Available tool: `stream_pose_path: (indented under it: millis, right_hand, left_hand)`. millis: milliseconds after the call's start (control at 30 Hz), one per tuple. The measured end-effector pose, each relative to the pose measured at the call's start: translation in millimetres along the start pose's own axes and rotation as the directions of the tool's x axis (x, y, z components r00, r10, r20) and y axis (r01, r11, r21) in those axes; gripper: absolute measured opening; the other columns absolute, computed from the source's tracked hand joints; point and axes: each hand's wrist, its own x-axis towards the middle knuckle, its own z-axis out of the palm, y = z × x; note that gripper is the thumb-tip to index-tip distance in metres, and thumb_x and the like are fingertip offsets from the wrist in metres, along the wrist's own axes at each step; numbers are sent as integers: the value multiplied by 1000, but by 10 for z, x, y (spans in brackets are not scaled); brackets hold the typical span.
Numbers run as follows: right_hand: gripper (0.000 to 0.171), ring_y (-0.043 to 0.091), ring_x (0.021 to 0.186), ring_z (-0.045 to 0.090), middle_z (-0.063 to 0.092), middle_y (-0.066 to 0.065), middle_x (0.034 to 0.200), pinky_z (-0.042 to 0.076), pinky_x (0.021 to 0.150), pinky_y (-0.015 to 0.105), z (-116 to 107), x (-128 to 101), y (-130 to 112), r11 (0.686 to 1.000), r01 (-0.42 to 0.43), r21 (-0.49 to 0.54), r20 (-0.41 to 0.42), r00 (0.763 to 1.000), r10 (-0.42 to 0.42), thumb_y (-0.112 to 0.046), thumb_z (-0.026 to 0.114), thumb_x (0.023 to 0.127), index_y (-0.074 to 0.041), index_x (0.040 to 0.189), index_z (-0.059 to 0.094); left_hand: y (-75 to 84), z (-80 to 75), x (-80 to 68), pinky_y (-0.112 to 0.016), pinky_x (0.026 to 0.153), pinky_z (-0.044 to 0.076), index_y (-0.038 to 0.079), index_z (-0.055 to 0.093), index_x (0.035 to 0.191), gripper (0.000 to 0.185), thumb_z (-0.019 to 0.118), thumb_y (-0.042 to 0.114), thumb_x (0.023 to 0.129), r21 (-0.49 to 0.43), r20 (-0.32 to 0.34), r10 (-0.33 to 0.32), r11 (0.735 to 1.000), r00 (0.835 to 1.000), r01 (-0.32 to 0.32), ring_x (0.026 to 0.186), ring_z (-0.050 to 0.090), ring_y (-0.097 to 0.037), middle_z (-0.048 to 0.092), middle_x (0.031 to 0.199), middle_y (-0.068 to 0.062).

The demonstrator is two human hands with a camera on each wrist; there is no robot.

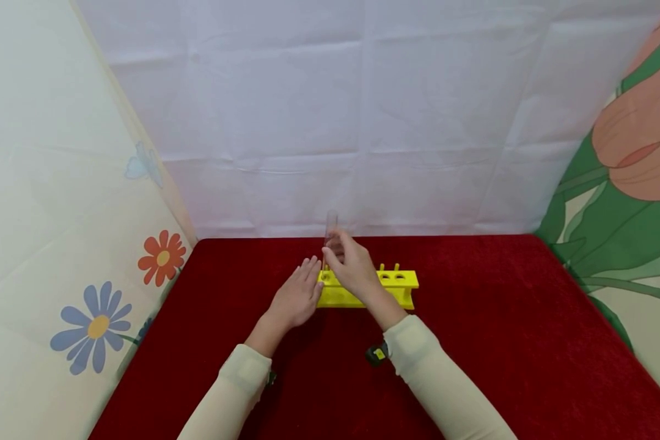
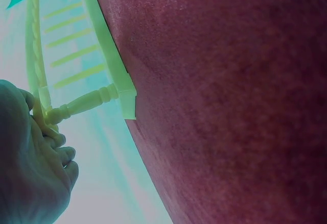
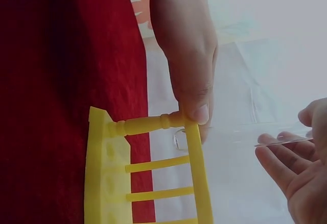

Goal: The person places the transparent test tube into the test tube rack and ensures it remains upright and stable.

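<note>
A yellow test tube rack [image 1: 341, 297] stands on the red cloth, with round holes along its top plate. My left hand [image 1: 297, 296] holds the rack's left end; its thumb [image 3: 201, 113] lies against the end of the top plate. Between the thumb and fingers of my right hand [image 1: 354, 263] is a clear glass test tube [image 1: 332, 221], upright above the leftmost hole. Its rounded lower end shows just under the top plate in the right wrist view. From the left wrist, the left fingers [image 2: 64, 157] show close by the rack's turned end post [image 2: 84, 103].
Red cloth [image 1: 473, 366] covers the table. A white sheet [image 1: 286, 110] hangs behind it, with flower-printed panels [image 1: 33, 214] at the sides. Short yellow pegs [image 1: 396, 267] stick up behind the rack's holes. A small dark device [image 1: 375, 354] is by the right cuff.
</note>
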Motion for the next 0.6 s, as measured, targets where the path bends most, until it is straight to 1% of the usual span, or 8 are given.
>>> stream_pose_path:
  millis: [267,433,600]
  right_hand:
    - [29,22,101,70,69,10,110,60,88,37,20,-8,18,1000,-11,-18,12,1000,11,-16,61,102,-4,128,57]
    - [30,23,100,69,69,11,110,60,88,37,38,-16,34,999,-13,-30,25,1000,14,-15,61,102,-4,129,56]
    - [31,24,97,70,69,13,111,60,86,38,51,-29,51,999,3,-34,28,1000,-2,-15,60,102,-3,131,55]
  left_hand:
    - [5,2,6,-42,126,18,-2,25,159,56,30,29,112,1,14,-10,1000,1000,10,155,19,-31,22,167,-15]
    - [1,3,9,-41,127,16,-1,23,160,57,29,30,112,8,27,-15,1000,1000,15,156,16,-30,20,167,-15]
    - [-4,11,14,-42,126,17,-1,25,159,56,30,29,111,2,14,-7,1000,1000,7,155,17,-31,23,167,-16]
